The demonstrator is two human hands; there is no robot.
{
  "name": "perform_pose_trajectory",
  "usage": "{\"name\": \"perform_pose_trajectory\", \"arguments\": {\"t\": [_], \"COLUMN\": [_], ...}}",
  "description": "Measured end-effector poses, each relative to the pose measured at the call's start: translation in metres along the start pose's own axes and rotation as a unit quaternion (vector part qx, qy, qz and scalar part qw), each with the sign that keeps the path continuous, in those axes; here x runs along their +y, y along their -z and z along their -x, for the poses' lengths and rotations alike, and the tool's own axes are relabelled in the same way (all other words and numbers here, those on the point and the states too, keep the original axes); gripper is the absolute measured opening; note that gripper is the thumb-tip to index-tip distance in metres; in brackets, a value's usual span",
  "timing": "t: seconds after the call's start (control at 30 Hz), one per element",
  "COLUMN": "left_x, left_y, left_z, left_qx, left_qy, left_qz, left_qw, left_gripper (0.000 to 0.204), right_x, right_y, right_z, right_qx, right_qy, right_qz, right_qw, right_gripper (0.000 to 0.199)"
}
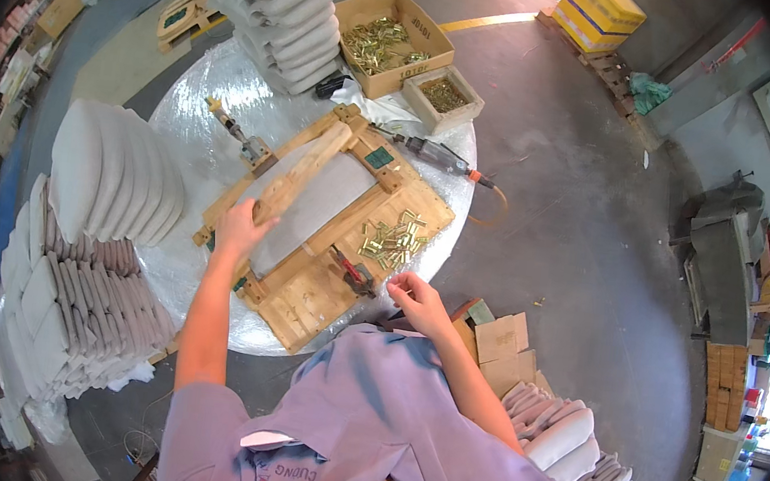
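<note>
My left hand (239, 231) grips the near end of a long wooden bar (309, 173), which slants across a grey padded panel (313, 209). Around that panel is a wooden jig (302, 302) on the wrapped table. My right hand (420, 302) hovers at the jig's near right edge, its fingers loosely bent and apart, with nothing visible in them. Beside it sits a red-handled toggle clamp (355, 273). A pile of small brass-coloured metal fittings (396, 239) lies on the jig's right board. Another toggle clamp (243, 137) is mounted at the far left side.
An air-powered driver (437, 155) with an orange hose fitting lies by the jig's far right corner. Behind are a carton of fittings (393, 42) and a smaller wooden box (442, 97). Grey pads are stacked at the back (274, 9), left (112, 176) and lower right (562, 441).
</note>
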State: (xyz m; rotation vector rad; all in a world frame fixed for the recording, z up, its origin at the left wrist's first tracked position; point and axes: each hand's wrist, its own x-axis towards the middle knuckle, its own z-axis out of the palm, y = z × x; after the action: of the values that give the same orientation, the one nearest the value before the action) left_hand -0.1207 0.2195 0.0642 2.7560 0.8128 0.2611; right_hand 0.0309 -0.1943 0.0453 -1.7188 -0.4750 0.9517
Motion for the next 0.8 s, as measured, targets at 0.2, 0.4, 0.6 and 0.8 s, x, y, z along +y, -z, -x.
{"name": "perform_pose_trajectory", "arguments": {"t": [0.2, 0.4, 0.6, 0.8], "left_x": [0.013, 0.003, 0.006, 0.015], "left_y": [0.053, 0.023, -0.042, -0.062], "left_z": [0.127, 0.272, 0.364, 0.356], "left_qx": [0.02, 0.153, 0.227, 0.273], "left_qy": [0.071, 0.21, 0.442, 0.52], "left_qz": [0.079, 0.164, 0.296, 0.327], "left_qw": [0.994, 0.952, 0.816, 0.74], "left_gripper": [0.063, 0.044, 0.048, 0.058], "right_x": [0.026, -0.022, -0.05, -0.045], "right_y": [-0.012, -0.034, -0.113, -0.126], "right_z": [-0.007, -0.067, -0.142, -0.147], "right_qx": [-0.044, 0.012, -0.111, -0.123], "right_qy": [-0.061, 0.115, 0.303, 0.371], "right_qz": [0.018, 0.214, 0.466, 0.534], "right_qw": [0.997, 0.97, 0.824, 0.749], "right_gripper": [0.036, 0.029, 0.036, 0.04]}}
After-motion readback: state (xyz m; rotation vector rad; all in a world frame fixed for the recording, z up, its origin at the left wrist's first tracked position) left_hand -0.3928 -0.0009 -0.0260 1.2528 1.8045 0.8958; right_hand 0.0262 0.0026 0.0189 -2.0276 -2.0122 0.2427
